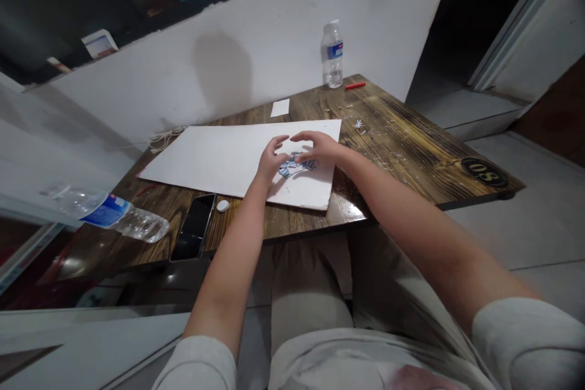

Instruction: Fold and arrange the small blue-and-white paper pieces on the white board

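Observation:
Both my hands are over the right part of a large white board lying on the wooden table. Small blue, black and white striped pieces lie in a cluster on the board beneath my fingers; their exact kind is too small to make out. My left hand is at the cluster's left side, thumb and fingers apart in a curve. From the right, my right hand arches over the pieces, its fingers spread from the thumb. Nothing shows gripped in either hand, and the hands partly cover the pieces.
An upright water bottle and a red stick are at the back. A paper slip lies behind the board. Left are a lying bottle, a phone, a white cap and a cord. Scraps lie right.

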Demonstrator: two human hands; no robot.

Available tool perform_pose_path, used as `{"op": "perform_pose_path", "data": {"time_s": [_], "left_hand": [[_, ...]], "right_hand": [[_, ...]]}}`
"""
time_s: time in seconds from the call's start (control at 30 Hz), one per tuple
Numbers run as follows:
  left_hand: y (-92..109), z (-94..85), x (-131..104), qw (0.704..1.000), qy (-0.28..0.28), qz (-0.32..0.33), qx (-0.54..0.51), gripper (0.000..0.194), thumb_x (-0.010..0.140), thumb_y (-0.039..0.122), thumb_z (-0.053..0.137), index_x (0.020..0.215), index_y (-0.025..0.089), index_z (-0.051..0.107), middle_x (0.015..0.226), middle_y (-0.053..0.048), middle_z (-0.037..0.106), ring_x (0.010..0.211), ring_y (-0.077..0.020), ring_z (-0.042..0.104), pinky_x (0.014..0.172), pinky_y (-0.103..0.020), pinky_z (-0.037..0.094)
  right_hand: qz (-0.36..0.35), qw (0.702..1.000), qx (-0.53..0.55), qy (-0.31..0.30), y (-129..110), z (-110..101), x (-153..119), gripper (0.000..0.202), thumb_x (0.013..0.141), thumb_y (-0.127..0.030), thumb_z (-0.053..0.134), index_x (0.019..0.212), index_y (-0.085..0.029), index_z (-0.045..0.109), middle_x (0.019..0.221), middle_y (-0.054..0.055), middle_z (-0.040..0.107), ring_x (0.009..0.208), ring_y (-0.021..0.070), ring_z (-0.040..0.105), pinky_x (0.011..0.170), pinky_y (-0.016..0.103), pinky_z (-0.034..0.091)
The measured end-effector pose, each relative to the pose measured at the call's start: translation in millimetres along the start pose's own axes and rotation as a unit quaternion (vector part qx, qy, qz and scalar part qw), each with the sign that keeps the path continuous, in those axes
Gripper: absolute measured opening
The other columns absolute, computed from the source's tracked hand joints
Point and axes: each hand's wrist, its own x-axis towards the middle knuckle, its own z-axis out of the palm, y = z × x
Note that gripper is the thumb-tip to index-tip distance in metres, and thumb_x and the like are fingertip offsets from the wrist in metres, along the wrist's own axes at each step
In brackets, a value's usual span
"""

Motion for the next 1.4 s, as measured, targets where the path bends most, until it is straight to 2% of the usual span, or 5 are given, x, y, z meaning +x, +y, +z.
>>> {"op": "perform_pose_path", "data": {"time_s": [0.2,0.57,0.8,1.0,1.4], "left_hand": [[7,1.4,-9,0.965,-0.113,-0.017,0.234,0.062,0.055,0.024,0.078,0.116,0.03,0.066,0.125,-0.009,0.062,0.128,-0.0408,0.043,0.107,-0.058,0.031],[-2,3.1,-6,0.99,-0.018,0.016,0.137,0.021,0.062,0.023,0.076,0.082,0.024,0.071,0.078,-0.004,0.069,0.075,-0.0218,0.06,0.069,-0.034,0.047],[-2,9.2,0,0.996,0.051,-0.022,-0.071,0.026,0.063,0.022,0.078,0.087,0.021,0.07,0.081,-0.003,0.07,0.07,-0.0152,0.062,0.063,-0.028,0.048],[7,3.9,2,0.97,0.076,-0.022,-0.231,0.04,0.063,0.034,0.083,0.098,0.024,0.067,0.1,-0.005,0.071,0.088,-0.0189,0.067,0.073,-0.031,0.054],[22,0.1,-5,0.958,0.109,-0.029,-0.265,0.035,0.076,0.052,0.067,0.097,0.025,0.068,0.111,-0.007,0.071,0.113,-0.0248,0.063,0.092,-0.037,0.045]], "right_hand": [[0.019,0.965,-0.238,-0.113,11,-3,0,0.067,0.056,-0.044,0.088,0.115,-0.017,0.07,0.116,0.013,0.069,0.11,0.0313,0.06,0.093,0.039,0.046],[0.012,0.957,-0.28,-0.067,-5,5,-1,0.026,0.069,-0.028,0.078,0.091,-0.016,0.073,0.093,0.008,0.072,0.084,0.0214,0.061,0.068,0.026,0.037],[0.022,0.987,-0.133,0.082,-6,9,1,0.013,0.069,-0.014,0.066,0.081,-0.015,0.07,0.078,0.002,0.069,0.075,0.0169,0.058,0.069,0.026,0.039],[0.04,0.97,0.165,0.175,-1,10,11,0.017,0.069,-0.029,0.074,0.074,-0.017,0.063,0.068,-0.001,0.062,0.067,0.0147,0.06,0.067,0.029,0.05],[-0.034,0.975,0.196,0.095,-18,4,0,0.047,0.079,-0.059,0.066,0.106,-0.021,0.068,0.112,0.01,0.071,0.104,0.0214,0.065,0.096,0.04,0.05]]}}
